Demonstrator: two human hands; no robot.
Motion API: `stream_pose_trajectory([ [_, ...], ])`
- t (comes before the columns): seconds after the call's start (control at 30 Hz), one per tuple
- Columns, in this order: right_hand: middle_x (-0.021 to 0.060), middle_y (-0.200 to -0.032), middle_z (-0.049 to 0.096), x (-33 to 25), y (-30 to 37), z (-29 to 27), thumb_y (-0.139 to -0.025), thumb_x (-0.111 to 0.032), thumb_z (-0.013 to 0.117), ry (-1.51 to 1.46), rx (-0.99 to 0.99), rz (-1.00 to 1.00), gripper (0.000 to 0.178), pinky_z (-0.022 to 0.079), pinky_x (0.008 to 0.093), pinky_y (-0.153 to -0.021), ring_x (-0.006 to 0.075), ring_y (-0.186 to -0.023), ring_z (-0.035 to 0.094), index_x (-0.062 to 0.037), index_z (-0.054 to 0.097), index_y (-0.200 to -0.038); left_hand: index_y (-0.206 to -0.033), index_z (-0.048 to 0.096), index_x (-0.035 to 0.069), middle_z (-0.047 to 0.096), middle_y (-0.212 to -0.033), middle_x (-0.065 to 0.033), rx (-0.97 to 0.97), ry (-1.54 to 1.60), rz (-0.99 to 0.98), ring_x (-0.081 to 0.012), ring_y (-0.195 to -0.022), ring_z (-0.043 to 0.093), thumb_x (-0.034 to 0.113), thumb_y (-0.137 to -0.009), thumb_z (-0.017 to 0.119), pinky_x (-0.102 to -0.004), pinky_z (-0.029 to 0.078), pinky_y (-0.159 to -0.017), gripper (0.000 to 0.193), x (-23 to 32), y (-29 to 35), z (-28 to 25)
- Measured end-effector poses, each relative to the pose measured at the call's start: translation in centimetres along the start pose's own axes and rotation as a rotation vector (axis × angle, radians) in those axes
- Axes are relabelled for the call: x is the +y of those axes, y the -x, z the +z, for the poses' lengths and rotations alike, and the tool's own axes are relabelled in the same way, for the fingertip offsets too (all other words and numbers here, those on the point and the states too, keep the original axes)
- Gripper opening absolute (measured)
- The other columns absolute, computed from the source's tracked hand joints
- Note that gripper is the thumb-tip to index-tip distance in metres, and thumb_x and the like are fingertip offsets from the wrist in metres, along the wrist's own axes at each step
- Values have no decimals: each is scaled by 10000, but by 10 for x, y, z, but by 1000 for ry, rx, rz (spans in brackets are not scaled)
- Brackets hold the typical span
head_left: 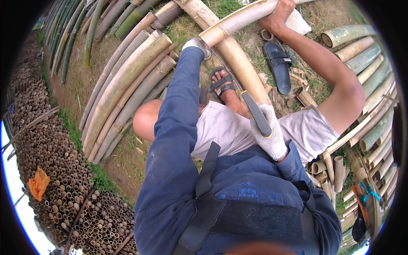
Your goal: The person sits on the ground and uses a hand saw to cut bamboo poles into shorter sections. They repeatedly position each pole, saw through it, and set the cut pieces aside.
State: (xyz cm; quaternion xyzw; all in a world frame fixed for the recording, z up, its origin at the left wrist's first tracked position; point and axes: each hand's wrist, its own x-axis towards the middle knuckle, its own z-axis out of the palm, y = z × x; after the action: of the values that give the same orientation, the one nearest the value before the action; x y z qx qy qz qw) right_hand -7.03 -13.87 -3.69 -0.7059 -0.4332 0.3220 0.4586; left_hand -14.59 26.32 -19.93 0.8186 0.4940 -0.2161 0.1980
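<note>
Find the pale bamboo pole (238, 23) near the top of the view, laid across a second pole (240, 63) and borne down on by the bare right foot (276, 15). Note the right hand (272, 131), white-gloved, with fingers closed around the dark handle of the saw (257, 114), and the thin blade running up toward the near end of the pole. Look there too for the left hand (197, 45), also gloved, just beside that end; cannot tell whether gripping or merely resting, with fingers mostly hidden. To saw well, most likely best to press firmly through the foot, so as to prevent rolling on the crossing support, and to steady the end from well outside the line of the teeth. Draw in long, even strokes, square to the bamboo, with light pressure and a straight wrist. Ease off near the last fibres to avoid splitting the wall, and mind the sandalled left foot (223, 85), close beside the blade's path
</note>
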Motion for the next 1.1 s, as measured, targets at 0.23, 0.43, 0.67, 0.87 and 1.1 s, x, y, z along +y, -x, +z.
stream_pose_trajectory([
  [0.23, 154, -1204, 671, 16, -86, 46, -897, -81, 752, -84, 13, -35, 453, 540, 384, -984, 328, -1142, 690, -88, 578, -1315, -1275, 748, 76, 727, -1304, -183, 4, 35, -54, -323, -1238, 694, 394, -812, 814, -392, 554, -1064, 565, 5, 10, -7],
  [0.43, 152, -1199, 673, 22, -104, 64, -893, -104, 758, -173, 51, -25, 445, 542, 390, -979, 337, -1138, 688, -106, 584, -1302, -1241, 763, 71, 741, -1258, -201, -125, 21, -13, -326, -1201, 712, 378, -782, 827, -395, 564, -1023, 556, -2, 0, -10],
  [0.67, 176, -1212, 661, -17, 29, -13, -861, 36, 721, -24, 1, 107, 490, 517, 388, -1024, 327, -1182, 673, -12, 575, -1327, -1255, 752, 58, 733, -1280, -199, -57, -3, -26, -337, -1216, 702, 396, -771, 835, -400, 561, -1041, 597, -4, -2, -4],
  [0.87, 156, -1219, 655, 15, -82, 67, -883, -77, 735, -29, 60, -121, 486, 542, 384, -965, 342, -1146, 684, -82, 572, -1340, -1290, 734, 82, 729, -1282, -190, -94, -181, 107, -323, -1196, 709, 335, -814, 798, -406, 576, -1003, 542, -5, -6, -10],
  [1.1, 178, -1266, 643, -7, 10, -2, -885, 12, 710, -17, 3, 24, 491, 523, 381, -1002, 321, -1190, 678, -37, 555, -1348, -1188, 761, 76, 796, -965, -130, -250, -72, 99, -230, -841, 786, 340, -842, 788, -353, 625, -803, 437, -6, -14, -13],
])
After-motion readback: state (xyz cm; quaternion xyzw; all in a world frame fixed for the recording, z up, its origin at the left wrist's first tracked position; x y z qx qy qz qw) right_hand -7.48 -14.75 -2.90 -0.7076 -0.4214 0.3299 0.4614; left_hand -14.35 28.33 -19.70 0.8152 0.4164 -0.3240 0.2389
